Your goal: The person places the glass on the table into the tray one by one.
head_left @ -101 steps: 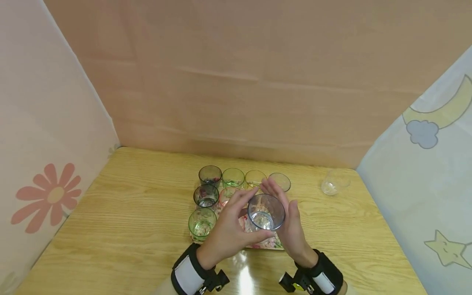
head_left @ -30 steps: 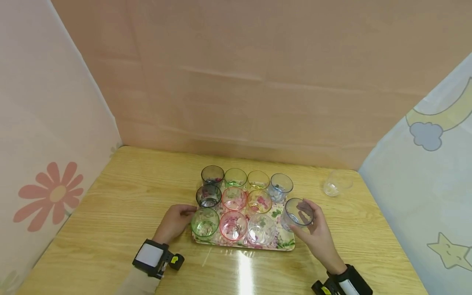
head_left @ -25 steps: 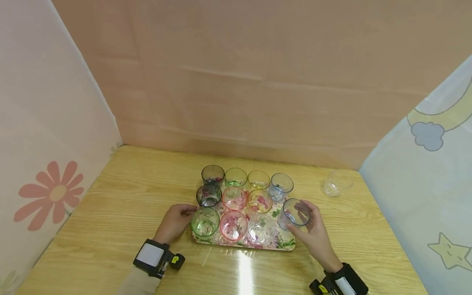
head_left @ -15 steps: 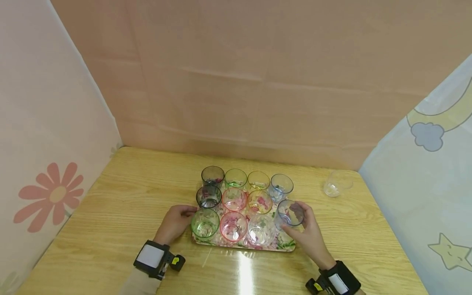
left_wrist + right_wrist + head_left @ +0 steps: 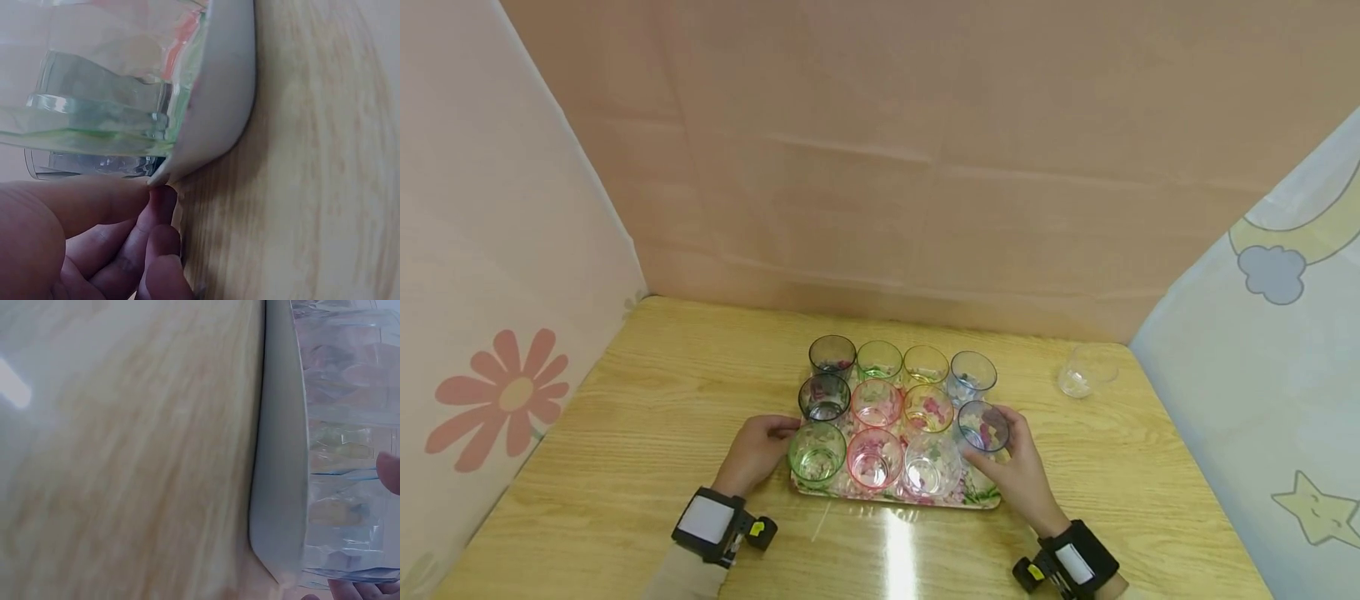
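Note:
My right hand holds a blue-tinted drinking glass upright at the right side of a floral tray. Thumb and fingers lie on opposite sides of that glass in the right wrist view. At the tray's left edge, my left hand pinches the rim, its thumb next to a green glass. Up close in the left wrist view, the tray's pale outer wall stands beside the fingers. Whether the held glass's base touches the tray cannot be told.
Other glasses stand in rows on the tray, among them a dark one, a pink one, a yellow one and a clear one. Another clear glass lies tilted on the wooden table, back right.
Earlier both hands were at the blue-tinted glass above the tray. The left hand has since gone to the tray's left edge; the right hand has moved the glass leftward, beside the yellow one.

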A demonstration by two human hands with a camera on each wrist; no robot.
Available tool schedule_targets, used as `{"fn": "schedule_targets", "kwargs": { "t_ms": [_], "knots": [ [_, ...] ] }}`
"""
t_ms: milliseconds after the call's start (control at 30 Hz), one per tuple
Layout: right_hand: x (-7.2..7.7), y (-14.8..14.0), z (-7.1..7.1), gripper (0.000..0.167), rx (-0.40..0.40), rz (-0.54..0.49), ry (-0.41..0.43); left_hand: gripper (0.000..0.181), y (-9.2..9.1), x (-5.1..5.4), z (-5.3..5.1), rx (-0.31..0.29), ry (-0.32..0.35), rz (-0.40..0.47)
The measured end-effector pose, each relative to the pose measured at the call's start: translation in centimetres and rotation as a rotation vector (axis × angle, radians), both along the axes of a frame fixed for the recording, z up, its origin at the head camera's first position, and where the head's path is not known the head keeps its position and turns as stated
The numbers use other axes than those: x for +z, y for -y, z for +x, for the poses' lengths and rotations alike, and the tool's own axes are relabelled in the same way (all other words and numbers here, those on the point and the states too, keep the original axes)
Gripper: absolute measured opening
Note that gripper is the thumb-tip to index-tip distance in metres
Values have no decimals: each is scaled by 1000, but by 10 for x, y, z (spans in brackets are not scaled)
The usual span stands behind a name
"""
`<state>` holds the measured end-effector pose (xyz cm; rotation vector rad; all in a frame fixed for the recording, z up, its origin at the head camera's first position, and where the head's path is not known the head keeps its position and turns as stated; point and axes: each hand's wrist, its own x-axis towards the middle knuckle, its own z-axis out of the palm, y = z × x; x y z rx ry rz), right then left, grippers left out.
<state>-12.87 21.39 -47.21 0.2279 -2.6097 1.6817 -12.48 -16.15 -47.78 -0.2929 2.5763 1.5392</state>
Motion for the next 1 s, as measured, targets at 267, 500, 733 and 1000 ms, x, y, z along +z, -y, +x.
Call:
{"fn": "schedule_targets", "kwargs": {
  "t_ms": [267,500,733,1000],
  "knots": [
    [-3,2,-6,80,-15,24,-2,21,0,0,-1,4,2,6],
    [-4,4,-10,84,-38,51,5,21,1,3,0,-3,0,7],
    [-3,5,-11,84,-32,26,22,20,0,4,0,-5,-10,4],
    [-4,5,-13,85,-38,21,38,21,0,1,-1,4,0,3]
  ]
}}
